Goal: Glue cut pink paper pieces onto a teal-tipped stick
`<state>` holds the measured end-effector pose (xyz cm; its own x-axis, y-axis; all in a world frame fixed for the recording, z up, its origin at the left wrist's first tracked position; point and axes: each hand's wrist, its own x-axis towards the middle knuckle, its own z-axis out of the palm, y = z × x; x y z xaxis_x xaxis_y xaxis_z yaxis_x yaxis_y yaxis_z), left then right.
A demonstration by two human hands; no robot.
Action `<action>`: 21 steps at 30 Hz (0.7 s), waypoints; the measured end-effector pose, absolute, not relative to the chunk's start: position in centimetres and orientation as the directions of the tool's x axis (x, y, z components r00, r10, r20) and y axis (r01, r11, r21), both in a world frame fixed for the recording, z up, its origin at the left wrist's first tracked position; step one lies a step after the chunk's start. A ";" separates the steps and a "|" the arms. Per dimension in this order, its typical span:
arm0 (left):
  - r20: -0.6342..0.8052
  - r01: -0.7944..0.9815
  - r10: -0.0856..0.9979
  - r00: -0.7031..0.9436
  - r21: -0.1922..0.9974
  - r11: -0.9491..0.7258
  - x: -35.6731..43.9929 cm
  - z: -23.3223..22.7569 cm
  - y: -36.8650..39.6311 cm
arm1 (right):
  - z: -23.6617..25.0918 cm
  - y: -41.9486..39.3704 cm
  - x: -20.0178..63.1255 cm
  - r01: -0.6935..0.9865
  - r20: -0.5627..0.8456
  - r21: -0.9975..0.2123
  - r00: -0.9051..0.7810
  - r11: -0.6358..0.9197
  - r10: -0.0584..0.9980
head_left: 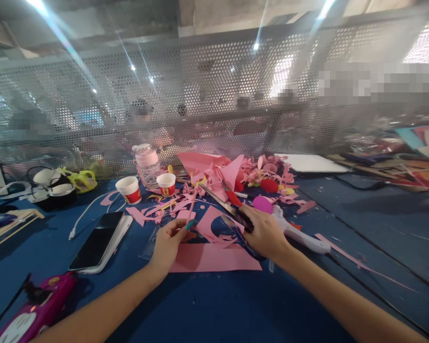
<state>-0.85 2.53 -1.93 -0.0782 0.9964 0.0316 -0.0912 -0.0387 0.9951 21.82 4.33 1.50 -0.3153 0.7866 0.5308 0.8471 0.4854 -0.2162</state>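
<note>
My right hand point(266, 233) grips a pair of scissors point(221, 202) whose blades point up and to the left, over pink paper scraps. My left hand point(168, 240) pinches a thin pink paper strip point(192, 207) that stands upward between its fingertips. Just below both hands a flat pink paper sheet point(214, 257) lies on the blue table point(207, 309). A cut pink piece point(209, 224) rests between the hands.
A heap of pink and red paper cuttings point(236, 174) lies behind the hands. Two paper cups point(130, 189), a clear bottle point(147, 164), a phone point(98, 240), a white glue gun point(300, 236) and a pink case point(35, 309) sit around. A perforated metal screen point(214, 95) backs the table.
</note>
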 end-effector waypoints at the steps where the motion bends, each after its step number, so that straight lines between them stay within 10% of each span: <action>1: 0.030 -0.091 0.996 -0.080 0.995 -0.038 -0.8 -1.9 2.5 | 1.5 4.3 21.8 0.845 0.538 -0.214 -0.317 0.490 0.781; 21: 0.042 -0.102 0.998 -0.049 0.994 -0.047 -0.8 -2.0 2.4 | 1.6 5.3 23.1 0.807 0.553 -0.167 -0.399 0.567 0.731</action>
